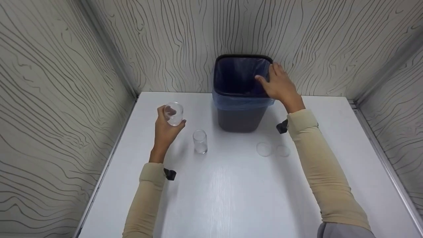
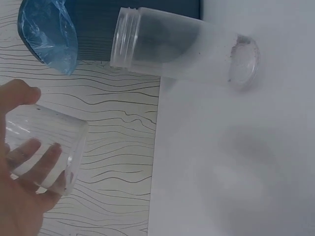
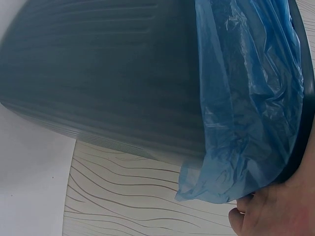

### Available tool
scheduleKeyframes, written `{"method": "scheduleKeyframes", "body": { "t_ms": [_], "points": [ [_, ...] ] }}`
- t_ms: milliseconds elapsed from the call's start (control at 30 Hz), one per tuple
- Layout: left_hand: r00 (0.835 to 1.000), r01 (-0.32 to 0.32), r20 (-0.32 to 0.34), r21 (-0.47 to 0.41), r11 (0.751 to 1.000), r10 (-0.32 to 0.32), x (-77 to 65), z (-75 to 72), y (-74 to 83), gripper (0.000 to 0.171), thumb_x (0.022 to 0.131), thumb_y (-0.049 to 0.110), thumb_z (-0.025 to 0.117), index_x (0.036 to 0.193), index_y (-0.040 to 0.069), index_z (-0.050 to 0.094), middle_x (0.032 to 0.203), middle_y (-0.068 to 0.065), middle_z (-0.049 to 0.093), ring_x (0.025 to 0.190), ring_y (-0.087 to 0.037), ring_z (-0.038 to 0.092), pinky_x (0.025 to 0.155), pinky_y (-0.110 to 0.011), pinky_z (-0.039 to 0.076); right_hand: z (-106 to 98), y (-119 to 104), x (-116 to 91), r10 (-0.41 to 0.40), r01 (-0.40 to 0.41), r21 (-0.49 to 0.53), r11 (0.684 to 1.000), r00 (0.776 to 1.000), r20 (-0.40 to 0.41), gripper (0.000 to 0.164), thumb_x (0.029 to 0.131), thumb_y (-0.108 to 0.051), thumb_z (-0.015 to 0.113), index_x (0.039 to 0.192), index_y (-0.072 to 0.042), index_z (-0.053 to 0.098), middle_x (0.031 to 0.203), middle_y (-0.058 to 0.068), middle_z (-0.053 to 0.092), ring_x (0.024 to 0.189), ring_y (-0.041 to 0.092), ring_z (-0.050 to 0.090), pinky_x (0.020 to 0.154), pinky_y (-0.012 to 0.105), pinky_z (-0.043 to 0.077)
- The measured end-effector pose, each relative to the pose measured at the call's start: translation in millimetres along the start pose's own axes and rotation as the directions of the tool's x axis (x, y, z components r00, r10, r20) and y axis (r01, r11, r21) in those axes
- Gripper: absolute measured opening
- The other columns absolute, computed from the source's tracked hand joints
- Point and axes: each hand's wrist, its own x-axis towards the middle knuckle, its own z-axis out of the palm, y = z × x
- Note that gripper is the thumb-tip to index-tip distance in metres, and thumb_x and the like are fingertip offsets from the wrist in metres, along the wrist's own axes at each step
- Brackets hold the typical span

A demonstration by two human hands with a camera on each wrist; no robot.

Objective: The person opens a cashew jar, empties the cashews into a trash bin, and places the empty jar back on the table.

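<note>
My left hand [image 1: 165, 130] holds a short clear jar [image 1: 174, 114] above the left part of the table, thumb on one side and fingers round the other. In the left wrist view this clear jar [image 2: 47, 142] shows the fingers through its wall. A taller clear jar [image 1: 200, 142] with a threaded neck stands upright on the table, to the right of that hand. My right hand [image 1: 281, 84] grips the right rim of a dark trash bin [image 1: 241, 119], thumb on the inner side. A blue bag [image 3: 241, 113] lines the bin and folds over its rim.
Two clear round discs [image 1: 264, 149], which look like lids, lie flat on the white table [image 1: 211, 198], right of the middle. The bin stands at the table's back edge. Wood-patterned panels [image 1: 172, 46] enclose the back and both sides.
</note>
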Motion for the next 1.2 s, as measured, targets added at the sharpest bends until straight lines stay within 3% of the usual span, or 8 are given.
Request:
{"method": "scheduleKeyframes", "body": {
  "t_ms": [267,833,1200],
  "points": [
    [0.999,0.036,-0.001,0.045,0.998,-0.036,-6.4,1.7,-6.7,0.08,0.081,0.017,0.089,0.145,0.011,0.041,0.135,-0.013,0.066,0.132,-0.037,0.063,0.116,-0.058,0.046,0.1,0.1,0.3,0.004,-0.004,0.004,1.0,1.0,-0.001,0.1,0.108,-0.071,0.026,0.167,0.005,0.0,0.177,0.026,-0.007,0.166,0.043,-0.007,0.133,0.058,0.003],
    [0.998,0.06,-0.01,-0.024,0.998,-0.06,-13.1,5.9,-18.1,0.074,0.082,0.014,0.088,0.143,0.009,0.046,0.132,-0.012,0.066,0.129,-0.033,0.065,0.114,-0.054,0.049,0.7,0.7,-0.5,-0.003,0.003,0.004,1.0,1.0,0.005,0.098,0.109,-0.069,0.026,0.167,0.005,0.0,0.177,0.026,-0.01,0.166,0.042,-0.009,0.134,0.057,0.002],
    [0.996,0.092,0.0,-0.017,0.996,-0.092,-17.2,7.1,-25.2,0.075,0.082,0.017,0.088,0.143,0.009,0.045,0.134,-0.011,0.064,0.13,-0.034,0.064,0.115,-0.053,0.048,-0.1,0.8,0.1,-0.004,0.004,0.005,1.0,1.0,0.005,0.099,0.109,-0.069,0.026,0.167,0.006,-0.001,0.177,0.027,-0.009,0.166,0.043,-0.008,0.134,0.056,0.002]
  ]
}}
